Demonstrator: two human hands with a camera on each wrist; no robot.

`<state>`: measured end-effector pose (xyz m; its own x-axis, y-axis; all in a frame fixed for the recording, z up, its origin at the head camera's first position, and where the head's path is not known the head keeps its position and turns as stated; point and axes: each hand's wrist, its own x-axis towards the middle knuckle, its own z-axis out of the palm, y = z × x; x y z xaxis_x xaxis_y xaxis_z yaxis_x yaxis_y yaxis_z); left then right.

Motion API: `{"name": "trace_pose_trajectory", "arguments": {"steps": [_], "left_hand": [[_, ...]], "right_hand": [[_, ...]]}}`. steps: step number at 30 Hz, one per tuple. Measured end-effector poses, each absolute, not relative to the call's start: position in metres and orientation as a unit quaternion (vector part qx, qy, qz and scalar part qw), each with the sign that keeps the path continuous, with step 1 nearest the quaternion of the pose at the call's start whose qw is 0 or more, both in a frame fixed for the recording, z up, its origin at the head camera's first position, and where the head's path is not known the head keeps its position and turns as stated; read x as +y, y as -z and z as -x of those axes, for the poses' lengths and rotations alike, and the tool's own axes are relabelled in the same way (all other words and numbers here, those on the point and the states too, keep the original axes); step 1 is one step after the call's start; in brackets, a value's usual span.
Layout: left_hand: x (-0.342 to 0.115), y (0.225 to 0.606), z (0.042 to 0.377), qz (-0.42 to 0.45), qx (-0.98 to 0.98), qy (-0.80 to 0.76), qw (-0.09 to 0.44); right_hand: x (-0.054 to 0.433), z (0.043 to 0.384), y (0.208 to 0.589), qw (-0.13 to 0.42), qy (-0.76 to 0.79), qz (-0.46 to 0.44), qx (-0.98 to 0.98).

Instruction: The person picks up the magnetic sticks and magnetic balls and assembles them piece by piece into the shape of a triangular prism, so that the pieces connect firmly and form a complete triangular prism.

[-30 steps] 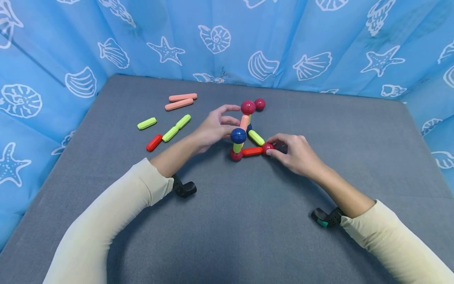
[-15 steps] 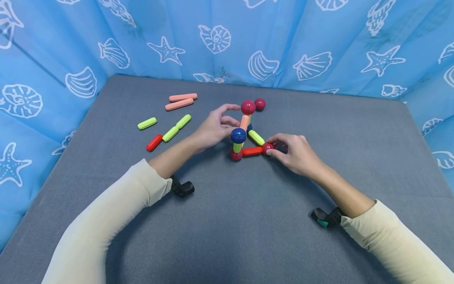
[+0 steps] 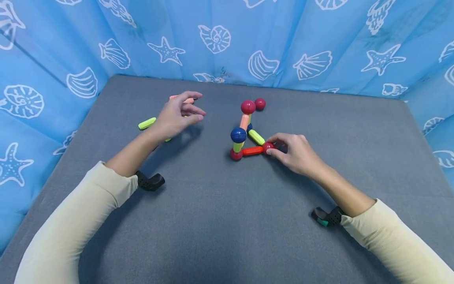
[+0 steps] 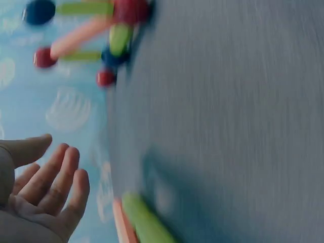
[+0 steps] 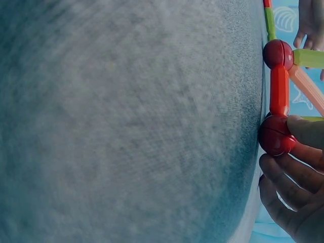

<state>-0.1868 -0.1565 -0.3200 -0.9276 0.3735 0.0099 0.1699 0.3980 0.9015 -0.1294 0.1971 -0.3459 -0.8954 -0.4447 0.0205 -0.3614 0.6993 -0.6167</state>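
Observation:
My right hand (image 3: 296,154) pinches a dark red ball (image 5: 276,135) at the near right corner of a structure of balls and rods on the table. From that ball a red rod (image 3: 252,151) runs to another red ball (image 3: 236,154), and a yellow-green rod (image 3: 256,137) runs to a mostly hidden blue ball. Upright rods carry a blue ball (image 3: 238,135) and a red ball (image 3: 248,107), joined by a salmon rod (image 3: 244,122). My left hand (image 3: 177,114) hovers left of the structure with loosely spread fingers, holding nothing. Its hand and forearm partly cover the loose rods beneath.
A loose red ball (image 3: 260,104) lies behind the structure. Near the left hand are a yellow-green rod (image 3: 147,123) and partly covered salmon rods (image 3: 173,97). A blue shell-print curtain (image 3: 227,39) borders the grey table (image 3: 227,221) at the back and sides.
My left hand has left its place beside the structure and moved left, over the loose rods. The right hand and the structure have stayed put.

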Motion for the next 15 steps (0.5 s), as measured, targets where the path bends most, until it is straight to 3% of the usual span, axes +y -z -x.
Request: {"name": "trace_pose_trajectory", "arguments": {"steps": [8, 15], "left_hand": [[-0.2, 0.33, 0.193, -0.117, 0.913, -0.386, 0.064], [-0.201, 0.341, 0.192, -0.13, 0.941, -0.299, 0.087]], "right_hand": [[0.197, 0.13, 0.345, 0.068, 0.316, 0.217, 0.921], [0.196, 0.129, 0.345, 0.066, 0.316, 0.216, 0.921]]}}
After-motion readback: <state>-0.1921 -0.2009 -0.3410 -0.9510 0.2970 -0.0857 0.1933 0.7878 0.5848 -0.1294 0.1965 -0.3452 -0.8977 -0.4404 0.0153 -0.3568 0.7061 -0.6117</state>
